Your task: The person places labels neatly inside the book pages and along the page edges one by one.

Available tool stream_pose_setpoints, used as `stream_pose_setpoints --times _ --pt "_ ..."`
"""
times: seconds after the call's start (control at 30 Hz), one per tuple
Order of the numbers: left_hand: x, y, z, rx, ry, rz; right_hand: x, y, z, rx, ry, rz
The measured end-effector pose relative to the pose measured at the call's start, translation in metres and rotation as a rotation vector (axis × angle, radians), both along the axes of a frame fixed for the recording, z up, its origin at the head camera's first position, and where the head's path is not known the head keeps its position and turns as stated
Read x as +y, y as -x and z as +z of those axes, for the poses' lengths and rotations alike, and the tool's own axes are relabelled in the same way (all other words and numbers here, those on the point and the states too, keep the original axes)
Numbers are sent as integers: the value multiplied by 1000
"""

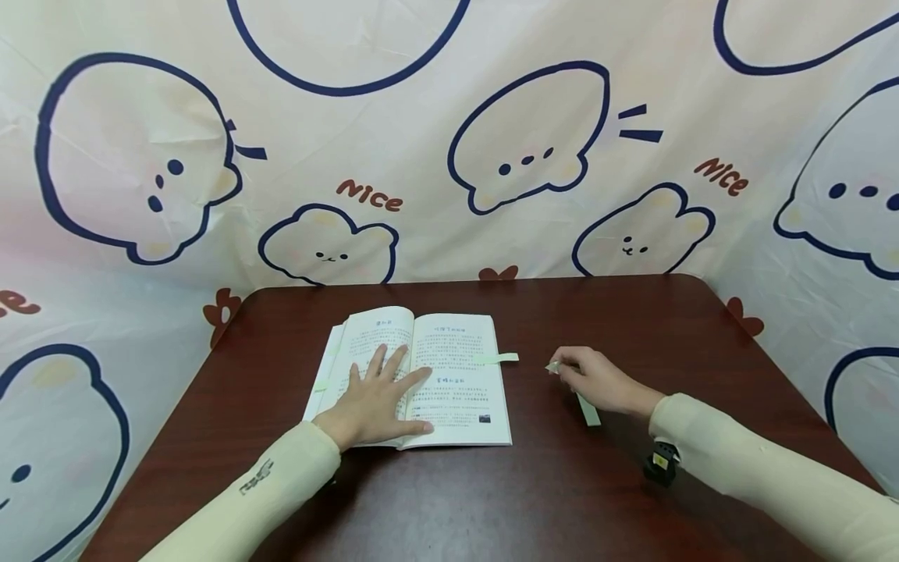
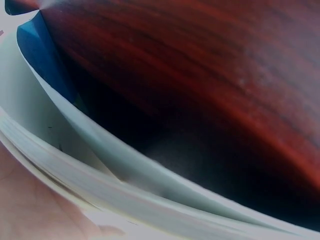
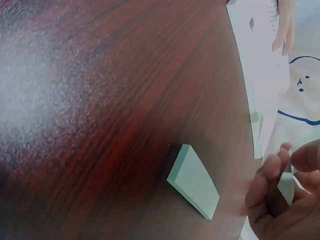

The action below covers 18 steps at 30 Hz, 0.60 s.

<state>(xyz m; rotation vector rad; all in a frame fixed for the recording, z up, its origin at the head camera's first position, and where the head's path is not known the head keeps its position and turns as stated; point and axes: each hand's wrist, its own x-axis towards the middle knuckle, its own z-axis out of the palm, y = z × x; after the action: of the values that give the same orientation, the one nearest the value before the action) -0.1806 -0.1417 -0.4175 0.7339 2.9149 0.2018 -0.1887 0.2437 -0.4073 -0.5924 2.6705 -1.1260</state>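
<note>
An open book [image 1: 460,390] with printed pages lies on the table. My left hand [image 1: 372,402], fingers spread straight, rests flat across its left page and the middle fold. In the left wrist view the edges of the book's pages [image 2: 125,192] curve past part of the hand. To the right of the book, my right hand [image 1: 597,378] pinches a small pale slip of paper [image 3: 286,187] between thumb and fingers. A pale green sticky note pad [image 3: 195,182] lies on the table close to that hand, partly hidden by it in the head view.
A pale green sticky tab [image 1: 500,358] sticks out beyond the book's right edge, and another tab [image 1: 321,385] shows at the left edge. The dark wooden table [image 1: 449,507] meets a patterned cloth [image 1: 435,156] at the back and sides.
</note>
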Motion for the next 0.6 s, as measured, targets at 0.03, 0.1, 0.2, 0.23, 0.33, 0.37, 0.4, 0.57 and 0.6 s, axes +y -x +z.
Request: stream_pose_setpoints --times 0.03,0.1,0.2,0.23,0.33,0.37,0.4,0.57,0.6 --pt "0 0 0 1 1 -1 -1 0 1 -3 -5 -2" --pt "0 1 0 4 3 -2 -3 -1 3 -12 -18 -16" --pt "0 1 0 3 3 -3 -6 -1 4 -17 -35 -13" --pt "0 2 0 3 3 -3 -7 -1 5 -16 -39 -10" --pt "0 2 0 2 2 -2 -9 -1 4 -15 -39 23" --pt "0 1 0 2 2 -2 -10 0 4 -17 -32 40" --pt "0 1 -1 2 1 -2 -11 0 4 -21 -27 49" --pt "0 1 0 4 1 -5 -14 1 3 -56 1 77" --pt "0 1 0 6 1 -6 -15 1 3 -57 -2 76"
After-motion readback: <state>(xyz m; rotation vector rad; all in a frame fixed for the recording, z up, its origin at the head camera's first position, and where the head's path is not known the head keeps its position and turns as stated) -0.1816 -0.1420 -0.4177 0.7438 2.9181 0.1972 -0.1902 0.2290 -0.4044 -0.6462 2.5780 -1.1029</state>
